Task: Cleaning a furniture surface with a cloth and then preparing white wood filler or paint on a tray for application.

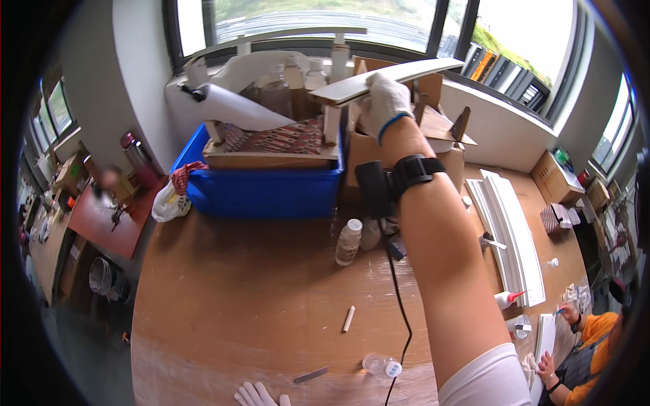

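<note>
My right hand (386, 107), in a white glove with a blue cuff, reaches far across the table and is closed on a long white board (423, 68). The board lies level with the top of a cardboard box (443, 162), its left end over a white post by the blue bin (271, 196). My left hand (261, 395), also gloved, shows only its fingers at the lower edge, stretched out over the table (257, 291). Close to it lie a thin metal blade (311, 375) and a clear bottle with a white cap (382, 365).
A capped bottle (349, 242) stands mid-table, with a small white stick (349, 319) nearer me. White strips (511, 237) and a red-tipped glue bottle (509, 299) lie right. A co-worker in orange (596, 352) handles a white piece. A black cable (405, 318) hangs from my wrist.
</note>
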Demonstrator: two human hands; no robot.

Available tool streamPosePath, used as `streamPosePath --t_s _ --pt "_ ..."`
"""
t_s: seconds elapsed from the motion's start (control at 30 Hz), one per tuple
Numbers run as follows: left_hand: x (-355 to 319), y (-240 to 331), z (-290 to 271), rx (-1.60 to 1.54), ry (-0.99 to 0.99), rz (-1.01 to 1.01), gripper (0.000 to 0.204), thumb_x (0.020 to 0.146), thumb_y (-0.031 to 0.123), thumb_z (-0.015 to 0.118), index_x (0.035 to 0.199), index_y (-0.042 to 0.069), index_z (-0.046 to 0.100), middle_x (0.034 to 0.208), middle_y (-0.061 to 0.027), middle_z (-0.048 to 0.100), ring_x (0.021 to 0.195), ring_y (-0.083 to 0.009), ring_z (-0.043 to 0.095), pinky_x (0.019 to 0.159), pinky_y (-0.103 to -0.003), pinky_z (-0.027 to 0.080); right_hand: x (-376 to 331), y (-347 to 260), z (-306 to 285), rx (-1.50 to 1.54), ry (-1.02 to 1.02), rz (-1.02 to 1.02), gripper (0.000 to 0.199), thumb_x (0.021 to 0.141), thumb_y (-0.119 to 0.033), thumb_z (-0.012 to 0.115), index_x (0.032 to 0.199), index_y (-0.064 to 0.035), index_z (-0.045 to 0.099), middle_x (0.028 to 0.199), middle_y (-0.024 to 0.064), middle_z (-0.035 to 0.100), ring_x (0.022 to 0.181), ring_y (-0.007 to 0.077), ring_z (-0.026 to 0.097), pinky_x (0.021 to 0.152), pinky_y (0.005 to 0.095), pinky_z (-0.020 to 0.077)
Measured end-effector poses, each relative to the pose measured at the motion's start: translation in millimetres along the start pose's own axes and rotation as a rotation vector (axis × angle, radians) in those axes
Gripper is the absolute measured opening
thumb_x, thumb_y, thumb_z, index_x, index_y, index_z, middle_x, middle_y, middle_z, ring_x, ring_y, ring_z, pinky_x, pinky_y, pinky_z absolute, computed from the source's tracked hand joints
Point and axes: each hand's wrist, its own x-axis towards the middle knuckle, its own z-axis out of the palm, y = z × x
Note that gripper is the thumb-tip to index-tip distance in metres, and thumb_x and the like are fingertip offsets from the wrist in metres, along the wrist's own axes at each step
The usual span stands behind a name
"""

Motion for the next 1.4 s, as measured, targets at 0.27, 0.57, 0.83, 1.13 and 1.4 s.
streamPosePath --t_s 0.27,0.57,0.83,1.13,1.4 --pt "4 2 0 -0.079 -0.024 -0.011 0.077 0.094 0.045 0.061 0.149 -0.005 0.042 0.158 -0.034 0.035 0.148 -0.0549 0.024 0.124 -0.067 0.009 141 104 -83 -0.72 0.014 -0.579 0.026 0.081 -0.016 0.08 0.102 -0.005 0.07 0.094 0.0212 0.074 0.095 0.0379 0.072 0.083 0.0413 0.0582" --pt "2 -2 -4 -0.049 -0.037 -0.018 0.079 0.092 0.045 0.062 0.149 -0.006 0.042 0.158 -0.0338 0.034 0.149 -0.0543 0.024 0.124 -0.068 0.008 52 42 -61 -1.58 0.004 -0.801 0.017 0.096 -0.011 0.065 0.108 0.0013 0.067 0.096 0.0199 0.073 0.083 0.0279 0.071 0.07 0.0326 0.0583" --pt "4 6 0 -0.046 -0.039 0.033 0.08 0.091 0.042 0.064 0.149 -0.008 0.04 0.158 -0.0356 0.032 0.149 -0.0558 0.023 0.123 -0.069 0.009 68 47 -89 -1.515 0.079 -1.033 0.012 0.089 -0.009 0.07 0.099 -0.0031 0.069 0.091 0.0202 0.073 0.082 0.0351 0.072 0.072 0.0415 0.0595" --pt "3 5 5 -0.006 -0.035 0.055 0.079 0.093 0.042 0.061 0.15 -0.007 0.038 0.159 -0.0352 0.03 0.15 -0.0554 0.021 0.124 -0.068 0.008 70 48 -69 -0.452 0.062 -0.421 0.027 0.09 -0.006 0.071 0.115 -0.0074 0.062 0.101 0.0164 0.071 0.093 0.0295 0.072 0.072 0.0367 0.0609" --pt "3 3 4 -0.003 -0.039 0.045 0.079 0.094 0.042 0.061 0.151 -0.007 0.037 0.161 -0.0346 0.029 0.15 -0.0551 0.019 0.124 -0.068 0.008 57 47 -45 0.329 0.025 0.01 0.034 0.095 -0.003 0.067 0.126 -0.0058 0.054 0.111 0.014 0.067 0.095 0.0247 0.072 0.069 0.0314 0.0626"
